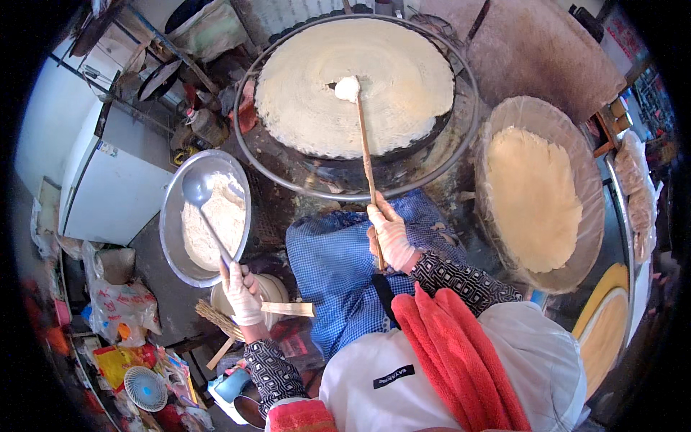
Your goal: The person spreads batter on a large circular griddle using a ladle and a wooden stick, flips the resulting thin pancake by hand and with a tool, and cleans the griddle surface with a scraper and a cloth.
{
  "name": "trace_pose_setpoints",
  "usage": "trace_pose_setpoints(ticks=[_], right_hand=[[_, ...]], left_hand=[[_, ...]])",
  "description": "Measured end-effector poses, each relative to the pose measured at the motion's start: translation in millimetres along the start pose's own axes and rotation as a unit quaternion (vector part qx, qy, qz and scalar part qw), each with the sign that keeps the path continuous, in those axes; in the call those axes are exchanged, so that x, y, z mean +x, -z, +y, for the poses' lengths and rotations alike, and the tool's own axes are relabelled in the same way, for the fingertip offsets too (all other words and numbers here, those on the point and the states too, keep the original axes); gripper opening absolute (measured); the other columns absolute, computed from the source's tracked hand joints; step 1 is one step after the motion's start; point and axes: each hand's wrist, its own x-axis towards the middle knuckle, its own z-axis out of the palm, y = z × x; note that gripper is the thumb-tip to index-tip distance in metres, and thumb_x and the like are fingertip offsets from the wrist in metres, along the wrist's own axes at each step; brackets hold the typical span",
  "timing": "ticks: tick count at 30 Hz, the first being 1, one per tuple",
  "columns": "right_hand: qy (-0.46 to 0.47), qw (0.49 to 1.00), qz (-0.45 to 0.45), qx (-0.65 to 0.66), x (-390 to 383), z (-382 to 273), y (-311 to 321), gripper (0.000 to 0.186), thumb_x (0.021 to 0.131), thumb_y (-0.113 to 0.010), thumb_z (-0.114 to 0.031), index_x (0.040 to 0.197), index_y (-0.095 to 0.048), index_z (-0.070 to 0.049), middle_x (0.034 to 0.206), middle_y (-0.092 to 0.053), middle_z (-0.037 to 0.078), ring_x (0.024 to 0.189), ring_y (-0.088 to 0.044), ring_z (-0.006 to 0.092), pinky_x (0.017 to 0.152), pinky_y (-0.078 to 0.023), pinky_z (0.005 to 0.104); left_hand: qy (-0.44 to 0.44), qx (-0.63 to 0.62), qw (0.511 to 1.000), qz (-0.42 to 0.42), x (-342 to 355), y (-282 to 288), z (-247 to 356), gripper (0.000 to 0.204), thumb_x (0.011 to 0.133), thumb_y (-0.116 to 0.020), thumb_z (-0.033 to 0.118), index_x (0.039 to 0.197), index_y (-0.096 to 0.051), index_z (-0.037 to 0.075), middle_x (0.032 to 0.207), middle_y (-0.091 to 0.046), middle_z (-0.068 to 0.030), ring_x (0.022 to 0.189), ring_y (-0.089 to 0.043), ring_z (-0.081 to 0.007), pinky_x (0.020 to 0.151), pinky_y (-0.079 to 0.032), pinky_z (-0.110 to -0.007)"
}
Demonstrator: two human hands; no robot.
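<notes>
On the round black griddle (440,127) I see cream-coloured batter (302,93), almost fully spread; small dark gaps seem left. Near the griddle, the right hand (391,236) curls its fingers around a brown wooden stick (366,147); left of the griddle, the left hand (242,294) wraps its fingers on a grey metal ladle (196,189).

Pale lettering (394,376) on black label (410,370) of white top (360,407), red print (115,297) on plastic bag (144,309)

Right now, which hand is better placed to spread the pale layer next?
Probably the right hand: it holds the wooden stick reaching over the pale layer. The left hand holds a ladle.
</notes>
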Motion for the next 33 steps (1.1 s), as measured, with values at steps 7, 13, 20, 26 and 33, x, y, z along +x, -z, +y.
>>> trace_pose_setpoints(ticks=[7,13,20,26,33], right_hand=[[0.0,1.0,-0.013,0.011,13.9,-6.0,10.8,0.047,0.096,-0.061,-0.029,0.141,-0.048,-0.029,0.054,-0.047,-0.001,0.036,-0.043,0.0105,0.031,-0.036,0.0271],[0.025,0.993,-0.044,0.105,26.0,-28.4,51.5,0.04,0.096,-0.062,-0.028,0.135,-0.054,-0.025,0.06,-0.056,0.001,0.037,-0.044,0.0108,0.033,-0.035,0.0267],[0.05,0.981,-0.006,0.189,-13.1,-0.7,74.4,0.047,0.097,-0.059,-0.028,0.142,-0.046,-0.022,0.06,-0.055,0.0,0.038,-0.046,0.0107,0.034,-0.037,0.0256],[-0.009,0.982,-0.079,0.173,5.9,2.6,59.7,0.045,0.095,-0.062,-0.033,0.138,-0.051,-0.028,0.052,-0.05,-0.001,0.036,-0.044,0.011,0.033,-0.035,0.026],[0.047,0.992,-0.106,0.059,30.0,-53.3,65.3,0.044,0.094,-0.063,-0.026,0.137,-0.054,-0.02,0.055,-0.052,0.0,0.035,-0.042,0.0099,0.031,-0.029,0.0257]], left_hand=[[0.069,0.058,0.984,-0.157,8.6,-122.0,-0.6,0.059,0.097,-0.058,0.015,0.149,-0.031,0.016,0.077,-0.046,0.0018,0.052,-0.036,-0.0019,0.04,-0.029,-0.016],[0.03,0.175,0.954,-0.239,34.1,-229.6,-21.5,0.065,0.096,-0.058,0.015,0.153,-0.025,0.015,0.077,-0.05,0.0007,0.051,-0.039,-0.0035,0.04,-0.031,-0.017],[-0.015,0.32,0.904,-0.283,62.0,-310.6,-71.9,0.063,0.098,-0.054,0.013,0.153,-0.025,0.024,0.07,-0.047,0.0024,0.049,-0.042,-0.007,0.038,-0.038,-0.024],[0.063,0.291,0.911,-0.285,32.5,-335.4,-116.1,0.067,0.098,-0.052,0.016,0.154,-0.016,0.027,0.076,-0.051,-0.0015,0.05,-0.045,-0.0101,0.039,-0.043,-0.026],[0.362,-0.207,0.853,-0.314,52.1,-348.3,-83.4,0.014,0.094,-0.059,0.015,0.095,-0.054,0.002,0.074,-0.055,-0.0035,0.055,-0.05,-0.0098,0.043,-0.043,-0.021]])
